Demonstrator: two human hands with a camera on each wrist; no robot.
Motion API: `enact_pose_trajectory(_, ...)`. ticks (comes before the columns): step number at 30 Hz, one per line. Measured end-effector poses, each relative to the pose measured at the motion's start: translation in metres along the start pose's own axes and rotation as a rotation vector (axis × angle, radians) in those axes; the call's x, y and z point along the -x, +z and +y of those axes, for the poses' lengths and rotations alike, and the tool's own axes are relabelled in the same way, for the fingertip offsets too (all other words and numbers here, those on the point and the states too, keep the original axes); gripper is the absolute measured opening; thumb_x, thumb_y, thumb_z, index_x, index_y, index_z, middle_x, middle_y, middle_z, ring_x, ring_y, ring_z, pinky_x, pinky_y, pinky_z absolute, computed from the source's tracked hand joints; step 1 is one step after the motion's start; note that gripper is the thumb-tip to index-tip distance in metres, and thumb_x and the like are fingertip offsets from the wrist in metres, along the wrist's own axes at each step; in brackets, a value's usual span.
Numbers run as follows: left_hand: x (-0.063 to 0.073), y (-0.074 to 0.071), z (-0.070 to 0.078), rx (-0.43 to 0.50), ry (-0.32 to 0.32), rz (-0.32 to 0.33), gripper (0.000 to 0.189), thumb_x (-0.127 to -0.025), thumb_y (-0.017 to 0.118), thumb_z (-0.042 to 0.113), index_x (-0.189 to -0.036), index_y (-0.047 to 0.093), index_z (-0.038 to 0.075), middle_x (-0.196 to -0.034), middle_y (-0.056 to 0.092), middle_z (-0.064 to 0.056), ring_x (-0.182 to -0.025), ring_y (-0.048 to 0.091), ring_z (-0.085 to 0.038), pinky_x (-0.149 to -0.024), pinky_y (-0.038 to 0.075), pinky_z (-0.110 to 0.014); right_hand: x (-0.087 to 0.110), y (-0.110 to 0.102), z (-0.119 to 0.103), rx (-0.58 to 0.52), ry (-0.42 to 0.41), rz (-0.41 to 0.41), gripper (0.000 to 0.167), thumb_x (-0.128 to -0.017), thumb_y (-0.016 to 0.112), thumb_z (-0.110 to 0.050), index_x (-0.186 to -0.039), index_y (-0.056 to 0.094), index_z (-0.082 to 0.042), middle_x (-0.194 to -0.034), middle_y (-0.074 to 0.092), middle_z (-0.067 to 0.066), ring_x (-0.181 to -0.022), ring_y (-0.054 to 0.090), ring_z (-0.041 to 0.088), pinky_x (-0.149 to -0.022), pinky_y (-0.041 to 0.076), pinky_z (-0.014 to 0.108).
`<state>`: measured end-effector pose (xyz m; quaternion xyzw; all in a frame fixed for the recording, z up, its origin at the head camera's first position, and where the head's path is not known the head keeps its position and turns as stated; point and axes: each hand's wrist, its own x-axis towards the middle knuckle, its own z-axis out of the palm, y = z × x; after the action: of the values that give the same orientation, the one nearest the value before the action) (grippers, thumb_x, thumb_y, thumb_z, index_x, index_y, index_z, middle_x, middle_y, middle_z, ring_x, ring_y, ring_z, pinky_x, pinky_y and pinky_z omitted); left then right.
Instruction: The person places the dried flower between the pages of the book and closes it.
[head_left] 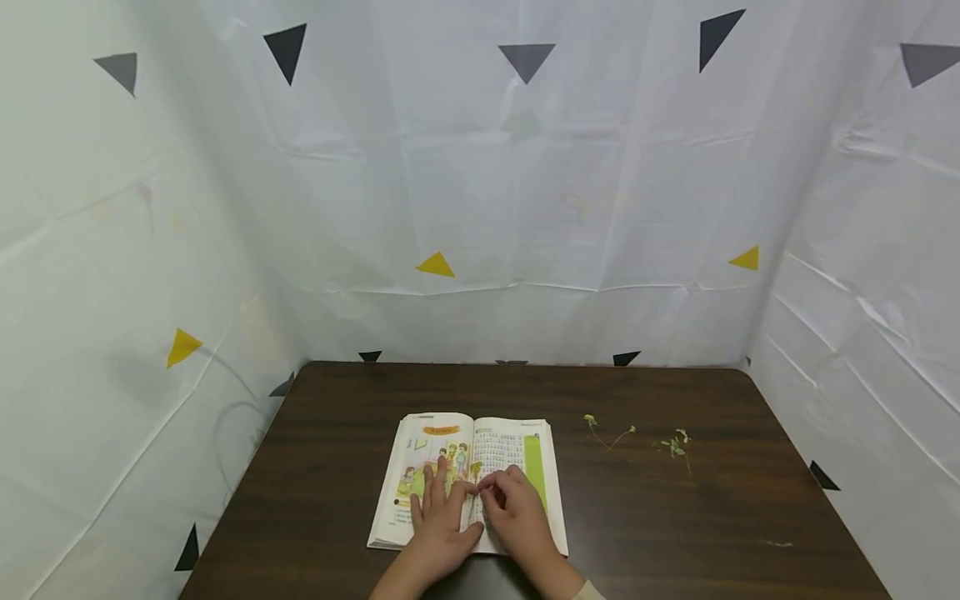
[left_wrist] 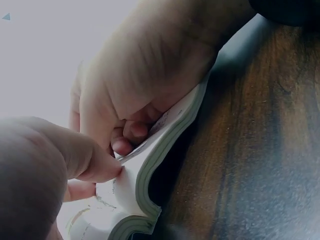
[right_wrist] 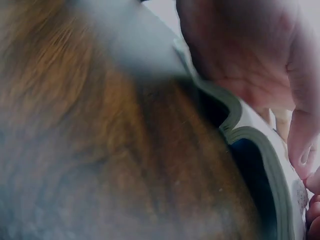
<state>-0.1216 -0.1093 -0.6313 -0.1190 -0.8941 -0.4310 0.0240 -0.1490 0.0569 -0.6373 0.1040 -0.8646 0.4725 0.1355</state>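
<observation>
An open book (head_left: 540, 500), with a colour drawing on its left page and printed text on its right, lies on the table. My left hand (head_left: 442, 533) rests on the left page, fingers spread and thumb pointing to the gutter. A small yellow-green flower sprig (head_left: 476, 470) lies at the gutter. My right hand (head_left: 517, 512) pinches at its stem over the right page; the fingertips mostly hide the stem. In the left wrist view, the right hand (left_wrist: 150, 70) has its fingers curled above the page. The right wrist view shows the left thumb (right_wrist: 302, 142) beside the right fingertips (right_wrist: 314, 215).
To the right of the book lie a yellow-flowered sprig (head_left: 607, 442) with a forked stem and a paler sprig (head_left: 675, 447). A thin pale scrap (head_left: 778, 544) lies farther right on the dark wooden table (head_left: 675, 533). White sheeting (head_left: 525, 208) hangs around the table.
</observation>
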Motion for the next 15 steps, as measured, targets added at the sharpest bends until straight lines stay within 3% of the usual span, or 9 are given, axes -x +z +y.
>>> enact_pose_trajectory(6,0.0006,-0.0032,0.0042,-0.018,-0.025,-0.022,0.049,-0.087,0.078,0.024,-0.131,0.060,0.010,-0.178,0.010,-0.033,-0.164,-0.004,-0.062,-0.116,-0.005,-0.090,-0.0003,-0.0003,-0.0012,0.027,0.002,-0.014,0.018,-0.092,0.080,-0.003,-0.101,0.083,-0.018,-0.080,0.050,-0.006,-0.069,0.041,0.000,-0.061,0.040,0.017)
enact_pose_trajectory(10,-0.0001,-0.0060,0.0072,-0.067,-0.078,-0.074,0.057,-0.090,0.079,0.030,-0.140,0.059,0.012,-0.181,0.005,-0.029,-0.167,-0.007,-0.057,-0.119,-0.003,-0.088,0.0003,-0.0006,-0.0003,0.020,-0.009,-0.024,0.020,-0.093,0.079,-0.004,-0.106,0.084,-0.018,-0.081,0.050,-0.007,-0.070,0.043,0.000,-0.061,0.041,0.017)
enact_pose_trajectory(15,-0.0006,-0.0065,0.0082,-0.107,-0.090,-0.091,0.069,-0.088,0.084,0.042,-0.146,0.058,0.013,-0.182,0.004,-0.028,-0.167,-0.006,-0.056,-0.119,0.000,-0.089,0.0000,-0.0021,0.0015,-0.009,-0.006,-0.060,0.025,-0.091,0.078,-0.002,-0.110,0.084,-0.018,-0.083,0.050,-0.008,-0.071,0.044,0.000,-0.062,0.042,0.017)
